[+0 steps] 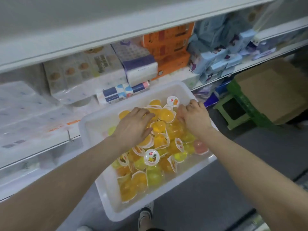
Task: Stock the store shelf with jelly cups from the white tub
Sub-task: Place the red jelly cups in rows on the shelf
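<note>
A white tub (100, 190) sits in front of the store shelf (38, 153), its far rim against the shelf edge. It holds several jelly cups (152, 157), mostly orange and yellow, with one pink one at the right. My left hand (133, 126) lies spread over the orange cups in the tub's middle, its fingers fairly straight. My right hand (194, 116) reaches into the far right corner. Its fingers curl down among the cups beside a white-lidded cup (173, 101), and its fingertips are hidden.
Tissue packs (140, 67) and an orange box (170, 45) fill the shelf behind the tub, with wrapped paper goods at the left. A green plastic stool (236, 112) and a cardboard box (270, 90) stand on the floor at right. A shoe (145, 215) shows below the tub.
</note>
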Demonstrator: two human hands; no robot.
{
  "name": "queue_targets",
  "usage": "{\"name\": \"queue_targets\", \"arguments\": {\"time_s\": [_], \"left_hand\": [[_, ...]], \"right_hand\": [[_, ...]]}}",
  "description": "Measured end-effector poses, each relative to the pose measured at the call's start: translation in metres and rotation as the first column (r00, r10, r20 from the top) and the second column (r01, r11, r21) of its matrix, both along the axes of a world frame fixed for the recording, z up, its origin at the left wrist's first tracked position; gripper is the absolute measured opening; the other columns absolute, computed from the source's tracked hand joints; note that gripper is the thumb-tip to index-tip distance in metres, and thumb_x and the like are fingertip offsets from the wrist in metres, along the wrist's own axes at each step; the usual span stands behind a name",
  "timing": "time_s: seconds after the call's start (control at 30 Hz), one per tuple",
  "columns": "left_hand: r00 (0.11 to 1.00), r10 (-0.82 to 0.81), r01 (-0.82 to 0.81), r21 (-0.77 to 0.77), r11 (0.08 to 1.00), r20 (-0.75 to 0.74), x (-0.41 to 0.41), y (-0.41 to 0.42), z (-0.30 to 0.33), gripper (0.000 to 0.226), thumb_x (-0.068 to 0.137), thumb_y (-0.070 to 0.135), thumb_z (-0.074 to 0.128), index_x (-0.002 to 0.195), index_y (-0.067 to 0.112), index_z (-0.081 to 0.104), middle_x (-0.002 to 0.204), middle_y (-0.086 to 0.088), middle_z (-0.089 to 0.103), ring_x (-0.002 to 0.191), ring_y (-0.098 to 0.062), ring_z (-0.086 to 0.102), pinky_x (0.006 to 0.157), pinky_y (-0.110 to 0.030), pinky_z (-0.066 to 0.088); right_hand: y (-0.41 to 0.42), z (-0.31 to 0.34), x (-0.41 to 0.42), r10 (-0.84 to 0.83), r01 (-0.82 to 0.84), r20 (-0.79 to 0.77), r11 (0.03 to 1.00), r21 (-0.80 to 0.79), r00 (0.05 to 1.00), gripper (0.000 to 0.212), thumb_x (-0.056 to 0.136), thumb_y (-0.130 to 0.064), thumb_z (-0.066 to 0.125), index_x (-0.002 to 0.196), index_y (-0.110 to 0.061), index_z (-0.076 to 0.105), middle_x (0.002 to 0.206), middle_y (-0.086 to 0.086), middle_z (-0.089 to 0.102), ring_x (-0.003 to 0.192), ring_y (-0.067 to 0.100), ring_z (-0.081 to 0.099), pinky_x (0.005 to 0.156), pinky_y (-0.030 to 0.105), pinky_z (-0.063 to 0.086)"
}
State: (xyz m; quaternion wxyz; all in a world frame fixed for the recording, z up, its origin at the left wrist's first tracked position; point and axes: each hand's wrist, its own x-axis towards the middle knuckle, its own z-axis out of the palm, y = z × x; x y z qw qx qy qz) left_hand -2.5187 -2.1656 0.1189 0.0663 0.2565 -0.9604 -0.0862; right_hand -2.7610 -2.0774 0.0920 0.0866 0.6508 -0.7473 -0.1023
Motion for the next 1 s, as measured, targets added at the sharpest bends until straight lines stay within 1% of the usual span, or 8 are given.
{"name": "queue_targets", "arguments": {"time_s": [0.17,0.3,0.37,0.47,0.6,0.73,0.87,1.0], "left_hand": [[1.0,0.006,-0.006,0.025,1.0,0.029,-0.007,-0.005,-0.007,0.049,0.088,0.039,0.062,0.131,0.016,0.055,0.126,-0.007,0.058,0.115,-0.027,0.051,0.091,-0.037,0.048],[0.999,-0.016,0.015,0.011,1.0,0.041,-0.006,0.001,-0.008,0.047,0.085,0.035,0.067,0.126,0.014,0.058,0.119,-0.009,0.061,0.109,-0.029,0.055,0.087,-0.037,0.049],[0.999,-0.03,0.029,0.012,0.999,0.036,-0.004,0.008,-0.007,0.048,0.083,0.035,0.069,0.124,0.013,0.06,0.116,-0.01,0.062,0.107,-0.03,0.056,0.086,-0.036,0.05],[0.997,-0.065,0.065,0.017,0.998,0.032,-0.006,0.023,-0.007,0.048,0.084,0.035,0.068,0.125,0.013,0.059,0.117,-0.008,0.062,0.108,-0.029,0.055,0.087,-0.037,0.05],[0.989,-0.145,0.144,0.034,0.989,0.015,-0.019,0.049,-0.007,0.049,0.083,0.036,0.069,0.126,0.014,0.058,0.118,-0.006,0.061,0.11,-0.027,0.054,0.087,-0.037,0.051],[0.968,-0.253,0.252,0.051,0.966,-0.002,-0.049,0.078,-0.007,0.054,0.075,0.03,0.078,0.123,0.016,0.06,0.115,-0.006,0.062,0.106,-0.027,0.057,0.082,-0.035,0.053],[0.927,-0.375,0.376,0.069,0.924,-0.028,-0.089,0.093,-0.013,0.054,0.077,0.018,0.074,0.128,0.015,0.056,0.125,-0.007,0.058,0.114,-0.027,0.053,0.09,-0.034,0.05],[0.891,-0.453,0.455,0.127,0.882,-0.046,-0.122,0.102,-0.03,0.047,0.083,0.005,0.064,0.129,0.012,0.056,0.132,-0.007,0.055,0.12,-0.025,0.051,0.1,-0.03,0.043]], "right_hand": [[-0.003,-0.006,0.001,-0.04,0.039,0.028,0.998,0.044,0.999,0.031,0.081,-0.03,0.062,0.1,-0.005,0.057,0.079,0.017,0.064,0.094,0.037,0.054,0.081,0.045,0.041],[0.013,0.004,-0.003,-0.009,0.014,0.187,1.0,-0.028,0.982,0.043,0.076,-0.027,0.065,0.115,-0.009,0.057,0.097,0.016,0.06,0.093,0.036,0.054,0.079,0.046,0.045],[0.028,0.012,-0.002,0.002,0.02,0.277,0.997,-0.075,0.961,0.047,0.078,-0.026,0.064,0.122,-0.011,0.054,0.107,0.014,0.056,0.088,0.035,0.056,0.075,0.046,0.049],[0.055,0.026,0.0,-0.035,0.079,0.345,0.99,-0.113,0.938,0.05,0.078,-0.025,0.065,0.124,-0.016,0.05,0.111,0.01,0.053,0.079,0.029,0.057,0.065,0.04,0.052],[0.093,0.039,-0.006,-0.076,0.167,0.408,0.967,-0.19,0.91,0.051,0.078,-0.025,0.068,0.125,-0.015,0.051,0.114,0.007,0.053,0.092,0.027,0.055,0.073,0.037,0.05],[0.124,0.039,-0.013,-0.148,0.297,0.508,0.928,-0.226,0.849,0.051,0.081,-0.026,0.065,0.128,-0.013,0.049,0.12,0.007,0.051,0.102,0.028,0.052,0.082,0.038,0.049],[0.139,0.026,-0.015,-0.149,0.303,0.522,0.926,-0.224,0.84,0.052,0.082,-0.023,0.067,0.129,-0.009,0.05,0.117,0.01,0.053,0.1,0.03,0.052,0.084,0.04,0.049],[0.141,0.018,-0.016,-0.161,0.36,0.58,0.9,-0.245,0.799,0.05,0.084,-0.023,0.067,0.13,-0.011,0.049,0.117,0.007,0.052,0.102,0.026,0.05,0.087,0.034,0.044]]}}
